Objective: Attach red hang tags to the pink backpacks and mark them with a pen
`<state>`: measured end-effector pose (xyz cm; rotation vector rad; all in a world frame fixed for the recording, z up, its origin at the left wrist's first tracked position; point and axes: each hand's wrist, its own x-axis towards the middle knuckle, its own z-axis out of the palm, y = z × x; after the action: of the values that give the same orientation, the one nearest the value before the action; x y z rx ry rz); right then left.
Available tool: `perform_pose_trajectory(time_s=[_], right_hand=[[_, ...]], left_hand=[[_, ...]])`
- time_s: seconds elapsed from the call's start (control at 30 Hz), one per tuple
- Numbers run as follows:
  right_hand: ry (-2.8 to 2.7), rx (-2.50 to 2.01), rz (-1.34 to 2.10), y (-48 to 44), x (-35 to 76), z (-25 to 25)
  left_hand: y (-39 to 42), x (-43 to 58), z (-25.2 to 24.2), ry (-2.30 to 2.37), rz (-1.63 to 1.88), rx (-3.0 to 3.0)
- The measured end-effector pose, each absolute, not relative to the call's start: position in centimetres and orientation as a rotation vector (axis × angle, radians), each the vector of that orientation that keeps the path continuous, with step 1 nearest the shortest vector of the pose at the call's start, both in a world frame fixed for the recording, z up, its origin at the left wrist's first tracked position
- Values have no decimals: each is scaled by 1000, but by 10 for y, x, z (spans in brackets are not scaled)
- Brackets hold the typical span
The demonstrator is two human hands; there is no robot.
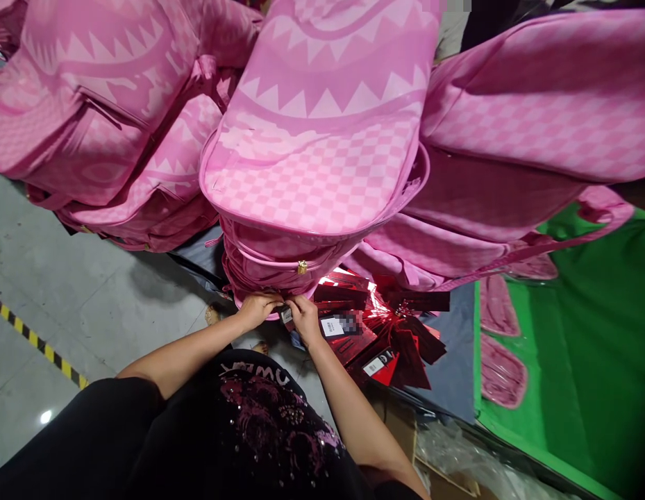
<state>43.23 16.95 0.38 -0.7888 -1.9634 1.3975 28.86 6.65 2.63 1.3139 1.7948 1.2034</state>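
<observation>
A person in a black top (197, 430) with sparkly print has both bare hands at the near lower edge of a bulky pink backpack with checkered and jagged-tooth print (327, 160), at the edge of a blue-grey worktop (462, 347). The right hand (305, 321) appears to pinch a small dark tag with a white label (287, 314); the left hand's (257, 310) fingers bend close beside it, their grip hidden. The work looks under way: whether this tag is fastened cannot be told. Beside the right hand, a fanned heap of shiny red and black card tags (400, 340) lies on the worktop, not visibly attached to any bag.

More pink backpacks (108, 104) pile up on both sides; what any backpack contains is out of sight. Rightward, on bright green cloth (577, 340), clear plastic pouches (503, 375) hold curved pink pieces. Below, crumpled clear plastic (473, 448) lies by brown cardboard (447, 485).
</observation>
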Motion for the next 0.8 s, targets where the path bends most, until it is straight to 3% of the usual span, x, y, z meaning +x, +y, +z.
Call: perform_pose_trajectory(time_s=[0.8], right_hand=[[-1280, -810, 2460, 184, 420, 8]], left_hand=[[82, 294, 33, 1841, 1059, 1247]])
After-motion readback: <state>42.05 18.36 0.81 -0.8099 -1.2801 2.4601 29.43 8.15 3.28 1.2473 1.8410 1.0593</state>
